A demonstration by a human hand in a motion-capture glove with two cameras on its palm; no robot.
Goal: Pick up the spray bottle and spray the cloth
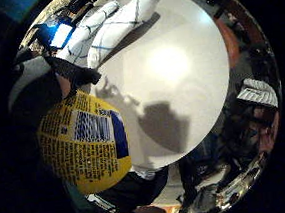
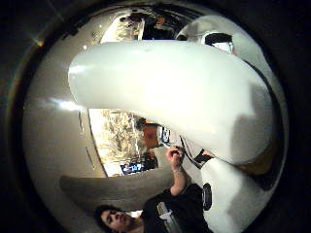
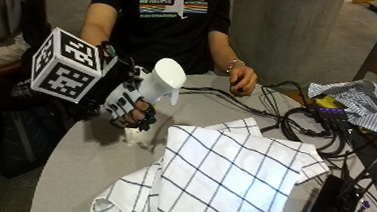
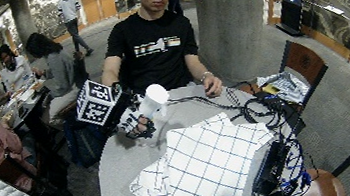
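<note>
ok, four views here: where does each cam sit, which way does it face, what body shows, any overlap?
Little finger side palm: looks past the spray bottle label to the table and cloth.
Thumb side palm: faces the bottle's white head and the person across the table.
Outside: across the table, facing the torso, the right hand gripping the bottle, the bare hand.
Wide outside: higher, same scene.
Shared: both outside views show bottle and cloth.

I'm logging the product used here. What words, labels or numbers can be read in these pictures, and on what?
Spray bottle, yellow label: black print and a barcode, too blurred to read.
Person's black shirt: a line of white lettering above coloured stripes, too small to read.
Nothing else legible.
</note>
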